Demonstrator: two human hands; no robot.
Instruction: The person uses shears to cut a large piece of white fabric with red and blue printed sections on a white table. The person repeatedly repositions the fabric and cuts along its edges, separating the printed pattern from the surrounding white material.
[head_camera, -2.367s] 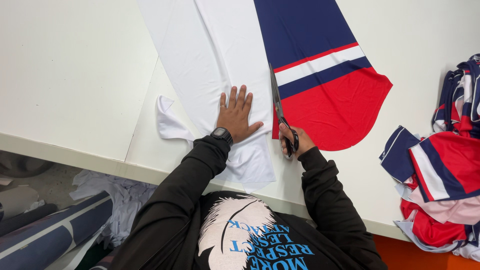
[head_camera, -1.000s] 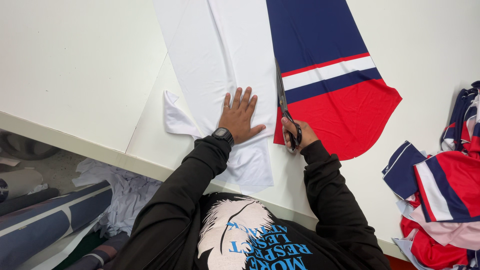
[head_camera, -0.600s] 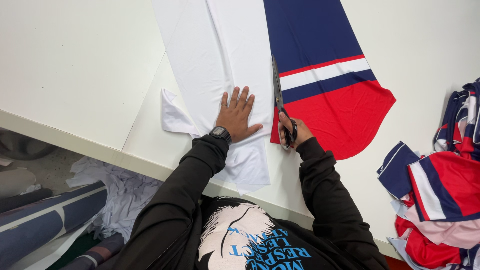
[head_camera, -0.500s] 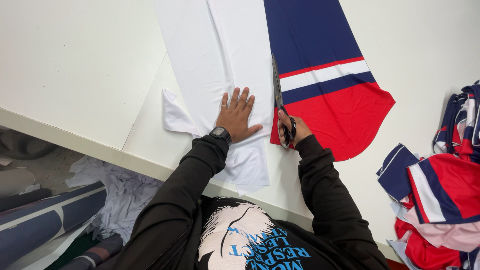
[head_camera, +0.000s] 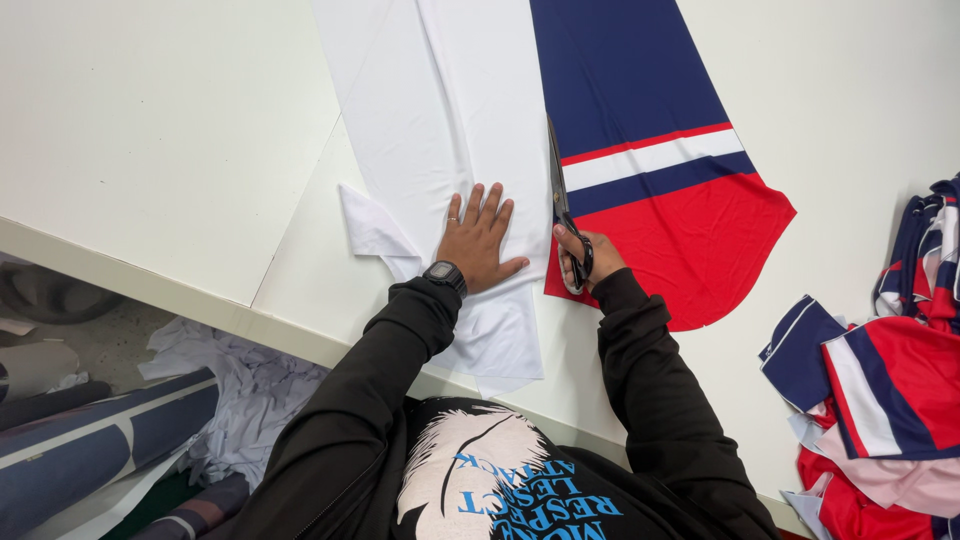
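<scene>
White fabric (head_camera: 440, 120) runs as a long strip up the pale cutting table (head_camera: 150, 130), and beside it, joined along one straight edge, lies a printed panel (head_camera: 660, 150) of navy, with a white and a red stripe, ending in a curved red hem near the person. The left hand (head_camera: 478, 240) lies flat on the white cloth, fingers spread and palm down just beside the cut line, a placing that looks meant to pin the slippery cloth so the edge cannot creep under the blades. The right hand (head_camera: 585, 258) is closed through the loops of a pair of dark scissors (head_camera: 558, 195), whose long blades point away from the body and lie right along the seam between white and navy; I cannot tell whether the blades are parted or shut. A black watch (head_camera: 445, 274) sits at the left wrist, and both arms wear black sleeves. A loose white offcut (head_camera: 372, 225) lies just left of the flat hand. At the far right edge, well apart from the cutting, a heap of cut pieces (head_camera: 880, 390) in the same red, navy and white is piled up. Below the table's near rim, rolled cloth (head_camera: 90, 450) and crumpled pale scraps (head_camera: 240, 395) rest on the floor
</scene>
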